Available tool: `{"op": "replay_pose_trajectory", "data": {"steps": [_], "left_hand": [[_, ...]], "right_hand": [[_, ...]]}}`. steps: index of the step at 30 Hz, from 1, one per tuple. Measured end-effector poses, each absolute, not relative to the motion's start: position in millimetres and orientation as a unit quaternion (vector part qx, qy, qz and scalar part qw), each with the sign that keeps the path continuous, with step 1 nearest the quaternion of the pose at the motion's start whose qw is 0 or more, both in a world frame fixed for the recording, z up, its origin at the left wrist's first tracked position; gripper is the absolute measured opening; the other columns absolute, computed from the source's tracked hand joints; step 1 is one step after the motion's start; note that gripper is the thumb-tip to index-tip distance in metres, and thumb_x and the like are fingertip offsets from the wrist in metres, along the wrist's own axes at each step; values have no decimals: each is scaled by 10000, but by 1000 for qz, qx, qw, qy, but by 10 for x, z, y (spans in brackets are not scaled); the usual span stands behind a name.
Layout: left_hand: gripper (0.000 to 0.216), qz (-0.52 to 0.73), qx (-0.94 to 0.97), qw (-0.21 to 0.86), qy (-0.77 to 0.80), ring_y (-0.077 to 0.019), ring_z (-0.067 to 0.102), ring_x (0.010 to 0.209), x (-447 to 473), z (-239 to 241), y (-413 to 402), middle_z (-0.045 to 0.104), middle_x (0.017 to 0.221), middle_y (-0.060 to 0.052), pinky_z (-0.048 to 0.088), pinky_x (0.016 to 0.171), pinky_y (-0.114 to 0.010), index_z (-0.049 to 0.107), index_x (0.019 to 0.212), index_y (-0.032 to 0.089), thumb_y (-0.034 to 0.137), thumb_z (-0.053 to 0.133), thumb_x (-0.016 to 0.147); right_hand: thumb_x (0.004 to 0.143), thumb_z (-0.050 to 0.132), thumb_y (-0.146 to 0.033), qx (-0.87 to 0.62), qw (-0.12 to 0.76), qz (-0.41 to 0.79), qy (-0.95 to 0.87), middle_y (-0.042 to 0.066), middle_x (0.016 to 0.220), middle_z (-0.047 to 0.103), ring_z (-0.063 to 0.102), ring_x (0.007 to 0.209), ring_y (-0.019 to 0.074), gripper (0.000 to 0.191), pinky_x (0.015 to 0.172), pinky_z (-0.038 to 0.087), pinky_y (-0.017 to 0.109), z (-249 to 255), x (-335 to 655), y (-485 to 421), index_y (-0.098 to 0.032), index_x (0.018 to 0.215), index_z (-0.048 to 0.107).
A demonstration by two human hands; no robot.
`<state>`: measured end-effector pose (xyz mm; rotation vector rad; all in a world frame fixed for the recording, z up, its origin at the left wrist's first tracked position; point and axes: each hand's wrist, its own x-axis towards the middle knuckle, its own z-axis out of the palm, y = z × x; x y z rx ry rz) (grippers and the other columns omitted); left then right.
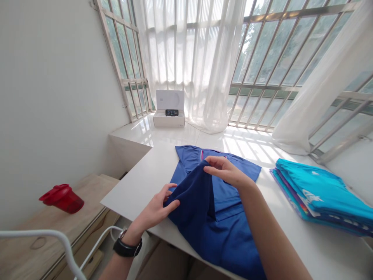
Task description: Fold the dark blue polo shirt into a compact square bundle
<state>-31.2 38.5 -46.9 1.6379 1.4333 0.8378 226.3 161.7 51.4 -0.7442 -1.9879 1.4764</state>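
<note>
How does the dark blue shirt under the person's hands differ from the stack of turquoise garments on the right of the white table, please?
The dark blue shirt is one garment, spread out and part folded; the stack of turquoise garments is several, folded and piled. The shirt is pinched by the left hand and right hand; the stack is untouched. The shirt hangs over the near edge; the stack lies wholly on the white table. Both are fabric.

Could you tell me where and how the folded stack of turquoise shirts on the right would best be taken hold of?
Probably by its long near edge, coming from the front with both hands slid flat beneath the bottom layer. The stack of turquoise shirts lies flat on the white table, several loose layers deep, so pinching the top shirt would likely lift only that one.
</note>
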Motion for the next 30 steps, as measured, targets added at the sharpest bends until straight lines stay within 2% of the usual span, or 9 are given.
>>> {"op": "replay_pose_trajectory", "data": {"steps": [4,7,10,13,18,21,23,25,30], "left_hand": [[445,320,662,416,534,-170,555,768,-275,-546,367,629,836,-4,455,724,-280,611,1210,217,549,430,975],[465,328,664,437,511,-174,576,797,-284,-567,320,661,852,-12,464,753,-280,689,1053,202,517,349,1009],[315,344,662,450,491,-200,625,958,-328,-581,274,710,1023,-22,475,884,-296,680,1132,230,429,501,966],[431,361,657,458,479,-213,621,1088,-398,-630,243,691,1189,-32,473,955,-312,585,1312,277,309,626,883],[404,410,598,471,502,-228,614,1120,-472,-766,201,682,1187,-74,486,976,-347,608,1269,244,280,611,866],[344,444,549,460,538,-201,655,931,-481,-854,138,663,1191,-91,523,860,-327,618,1209,222,362,574,898],[386,438,533,454,564,-166,621,687,-491,-951,83,691,1011,-77,525,682,-303,599,1208,209,453,540,914],[429,418,548,432,581,-168,573,588,-513,-1094,41,679,837,-55,511,610,-307,584,1216,212,508,514,912],[308,407,625,367,556,-214,633,724,-591,-1449,60,580,1333,-157,566,738,-394,646,1040,245,471,504,887]], "right_hand": [[868,641,-521,-287,241,522,-766,6,868,641,588,836,171,321,795,482,307,517,2271,1613,-204,919,651],[874,629,-538,-299,213,505,-781,9,873,636,582,845,177,336,783,484,297,557,2290,1567,-210,943,648],[884,609,-549,-293,162,512,-791,17,873,630,579,841,178,359,763,483,290,615,2288,1494,-203,971,644],[907,576,-545,-314,158,487,-799,8,862,606,554,800,162,357,736,471,281,631,2188,1503,-202,990,629],[874,592,-567,-328,182,441,-815,-17,799,579,520,748,154,359,713,458,276,369,1763,1919,-215,921,648],[862,588,-550,-342,156,430,-821,-24,755,569,512,718,148,359,694,455,279,21,1522,2257,-198,872,658],[837,608,-523,-366,133,401,-829,-30,722,556,502,697,141,342,686,449,280,-226,1436,2412,-185,815,657],[810,627,-503,-376,130,390,-830,-28,701,562,506,682,141,331,676,447,282,-440,1414,2489,-175,779,659],[854,540,-535,-400,163,365,-825,-17,691,581,531,674,148,388,659,456,281,-738,1457,2497,-169,844,669]]}}
